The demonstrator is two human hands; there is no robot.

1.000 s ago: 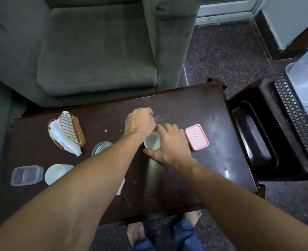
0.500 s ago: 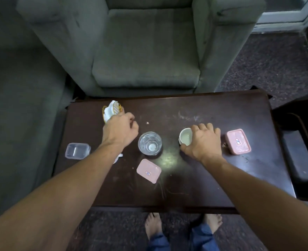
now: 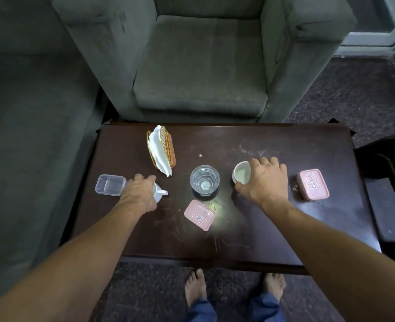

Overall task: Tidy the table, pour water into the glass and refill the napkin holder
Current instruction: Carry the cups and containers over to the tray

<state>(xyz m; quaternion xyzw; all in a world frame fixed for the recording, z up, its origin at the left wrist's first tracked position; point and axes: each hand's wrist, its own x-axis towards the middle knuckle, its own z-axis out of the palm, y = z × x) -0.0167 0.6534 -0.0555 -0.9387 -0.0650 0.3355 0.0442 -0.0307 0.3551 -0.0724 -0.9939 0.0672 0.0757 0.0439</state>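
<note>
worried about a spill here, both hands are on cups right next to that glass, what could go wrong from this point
1. The right hand grips the small white cup close beside the glass; lifting it leftward could knock the glass.
2. The left hand covers the white mug, whose handle points toward the glass; a hasty lift might swing into the napkin holder, which leans with napkins spilling out.

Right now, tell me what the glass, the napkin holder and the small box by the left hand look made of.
Glass: clear glass, seemingly thick; the base shows through.
Napkin holder: thin gold-coloured wire, probably metal, on what looks like a brown wooden base.
Small box: transparent, slightly cloudy plastic, with soft rounded corners.
</note>
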